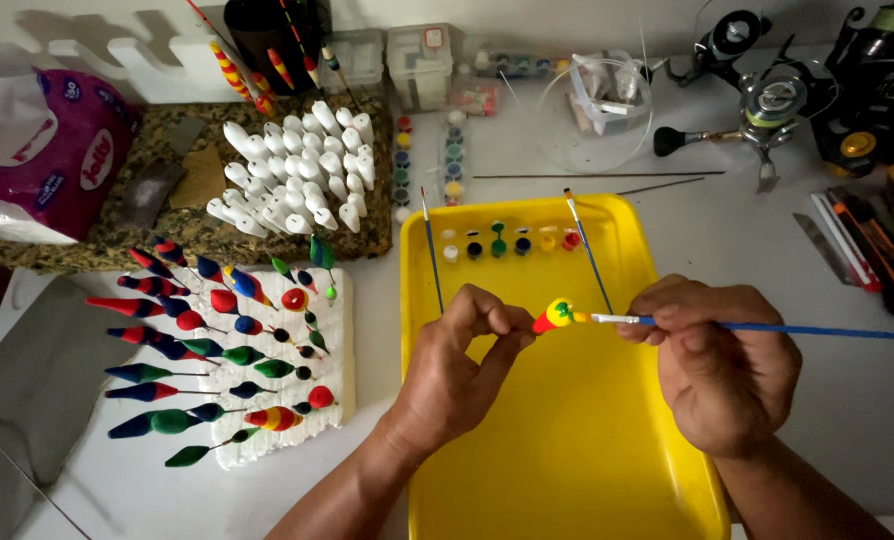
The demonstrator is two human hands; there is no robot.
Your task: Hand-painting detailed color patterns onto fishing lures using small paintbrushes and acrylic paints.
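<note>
Float juts right of left hand's grip, seemingly touching paintbrush.

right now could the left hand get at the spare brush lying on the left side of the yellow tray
Probably not freely: the left hand is pinching the small float that the right hand is painting. The spare brush lies uncovered just above it on the yellow tray.

— Where does the single view sit?
— On the person's head, looking steeply down at the surface, close in.
— What fills it?
— The yellow tray from centre to 6 o'clock; forearms enter from 6 o'clock; the far edge lies at 12.
</note>
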